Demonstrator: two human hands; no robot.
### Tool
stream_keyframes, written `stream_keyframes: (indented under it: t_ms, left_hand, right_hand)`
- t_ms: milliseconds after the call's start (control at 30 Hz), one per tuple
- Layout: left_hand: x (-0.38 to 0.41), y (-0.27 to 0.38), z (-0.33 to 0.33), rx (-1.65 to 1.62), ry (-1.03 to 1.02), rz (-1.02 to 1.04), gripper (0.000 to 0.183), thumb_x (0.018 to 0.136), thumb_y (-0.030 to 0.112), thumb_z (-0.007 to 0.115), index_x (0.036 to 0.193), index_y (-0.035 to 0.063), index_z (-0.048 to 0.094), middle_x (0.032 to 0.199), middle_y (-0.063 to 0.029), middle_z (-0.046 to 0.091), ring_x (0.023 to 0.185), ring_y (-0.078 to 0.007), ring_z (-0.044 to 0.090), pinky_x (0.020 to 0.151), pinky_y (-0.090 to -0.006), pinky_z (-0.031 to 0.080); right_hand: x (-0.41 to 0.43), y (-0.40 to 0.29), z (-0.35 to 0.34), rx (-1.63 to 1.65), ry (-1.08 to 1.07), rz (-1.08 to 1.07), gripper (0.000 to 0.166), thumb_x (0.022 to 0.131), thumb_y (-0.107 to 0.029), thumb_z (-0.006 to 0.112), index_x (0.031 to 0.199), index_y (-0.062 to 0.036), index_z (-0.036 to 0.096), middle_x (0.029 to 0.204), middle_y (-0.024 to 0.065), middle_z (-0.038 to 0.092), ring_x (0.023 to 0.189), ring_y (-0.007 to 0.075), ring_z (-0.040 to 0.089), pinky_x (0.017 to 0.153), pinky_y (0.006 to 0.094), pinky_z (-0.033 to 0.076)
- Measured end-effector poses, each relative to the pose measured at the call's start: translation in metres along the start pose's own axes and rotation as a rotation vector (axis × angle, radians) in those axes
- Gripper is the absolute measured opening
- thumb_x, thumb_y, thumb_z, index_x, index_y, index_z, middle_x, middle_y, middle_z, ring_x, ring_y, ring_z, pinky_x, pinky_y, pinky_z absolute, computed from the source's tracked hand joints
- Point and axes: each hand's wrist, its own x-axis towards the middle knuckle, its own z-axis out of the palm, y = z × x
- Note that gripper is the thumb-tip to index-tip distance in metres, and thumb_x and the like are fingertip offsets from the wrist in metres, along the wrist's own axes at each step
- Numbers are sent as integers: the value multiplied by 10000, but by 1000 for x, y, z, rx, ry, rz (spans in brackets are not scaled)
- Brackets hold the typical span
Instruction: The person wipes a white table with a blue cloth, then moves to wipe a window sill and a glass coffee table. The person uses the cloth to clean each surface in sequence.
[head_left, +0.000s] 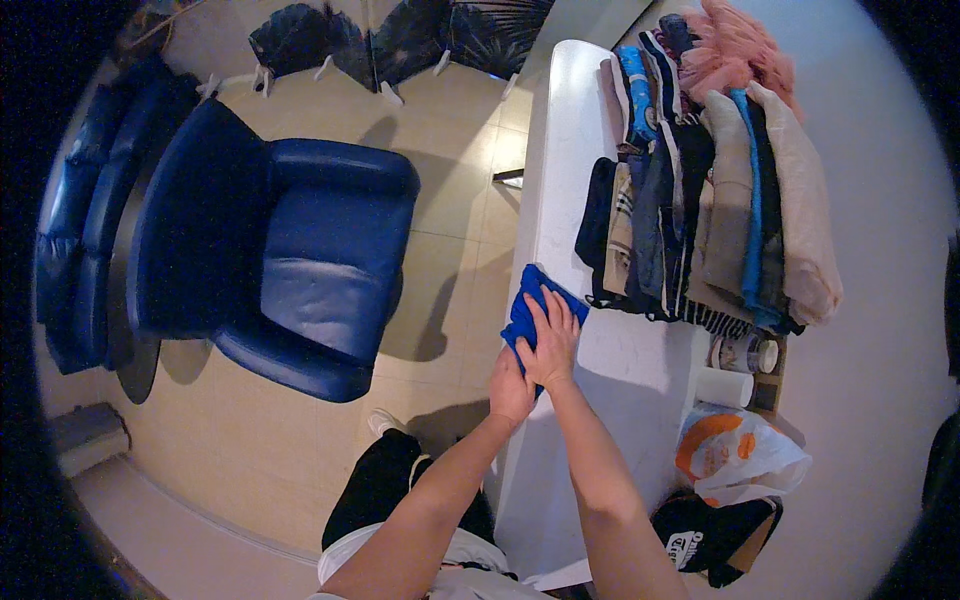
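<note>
A crumpled blue cloth (532, 289), perhaps a garment, lies on a long white table (622, 375) at its left edge. My right hand (555, 337) rests flat on the cloth with its fingers apart. Beside it, lower and to the left, my left hand (512, 386) touches the cloth's near end; its fingers are partly hidden, so its grip is unclear. Just beyond the hands, several folded clothes (652, 217) stand packed in rows on the table, in dark, beige, striped and blue fabrics.
Pink ruffled tulle (742, 52) tops the far clothes. Along the table's right side are a white roll (725, 387), a jar (765, 355), a plastic bag (739, 454) and a black printed cloth item (712, 536). A blue leather armchair (322, 247) stands on the tiled floor (442, 277) at left.
</note>
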Motion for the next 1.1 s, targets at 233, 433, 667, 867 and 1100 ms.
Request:
stream_keyframes:
  t_ms: [233, 433, 667, 867, 1100]
  left_hand:
    - [3, 3, 0, -46, -7, -13, 526, 935, 279, 524, 1349, -26, 414, 1299, -274, 508, 1153, -443, 513, 979, -464, 433]
    - [2, 10, -6, 15, -1, -20, 523, 933, 290, 532, 1346, -12, 422, 1279, -265, 526, 1137, -440, 524, 964, -462, 439]
    - [0, 24, -15, -69, -30, -57, 507, 931, 246, 535, 1352, -10, 415, 1277, -261, 536, 1177, -430, 499, 987, -468, 424]
    - [2, -1, -2, -128, 60, 112, 570, 936, 251, 525, 1387, -54, 358, 1332, -291, 489, 1208, -448, 474, 1026, -468, 394]
    - [2, -11, 9, -234, 100, 173, 668, 939, 252, 529, 1442, -94, 258, 1386, -325, 428, 1267, -460, 438, 1082, -460, 349]
  right_hand:
    - [0, 4, 2, 23, -23, 7, 738, 694, -290, 659, 1402, -205, 472, 1520, 92, 341, 1383, 327, 308, 1094, 595, 249]
    - [0, 3, 1, 28, -20, 11, 730, 690, -288, 657, 1394, -200, 483, 1520, 96, 343, 1383, 331, 309, 1092, 599, 250]
    - [-4, 3, 4, 28, 56, -17, 691, 695, -249, 607, 1374, -171, 505, 1475, 119, 398, 1339, 344, 365, 1090, 507, 275]
    - [-8, 5, 15, 0, 154, 4, 689, 721, -251, 579, 1393, -125, 483, 1467, 159, 401, 1343, 364, 358, 1111, 503, 255]
    - [-45, 1, 33, -178, 323, 550, 656, 879, -439, 564, 1439, -123, 432, 1519, 181, 337, 1392, 369, 300, 1113, 556, 236]
